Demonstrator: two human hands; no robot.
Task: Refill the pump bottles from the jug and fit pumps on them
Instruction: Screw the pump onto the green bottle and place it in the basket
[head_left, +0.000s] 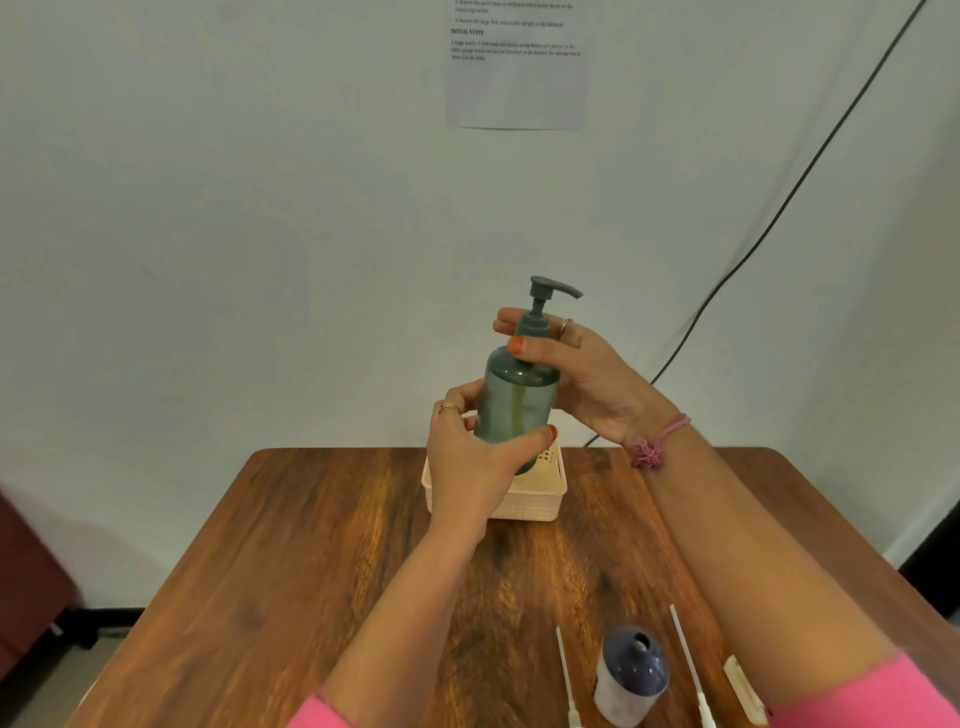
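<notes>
I hold a grey-green pump bottle (517, 400) up in the air above the table's far end. My left hand (472, 457) grips its lower body. My right hand (571, 364) has its fingers and thumb curled round the collar of the grey pump (545, 296) that sits on the bottle's neck. A dark-capped bottle with a white body (631, 675) stands at the near edge of the table. Two loose pump tubes (563, 670) (685, 660) lie on either side of it.
A cream plastic basket (540, 493) sits at the far end of the wooden table (311, 545), right below the held bottle. A small beige piece (743, 686) lies by my right forearm. A black cable (779, 208) runs down the wall.
</notes>
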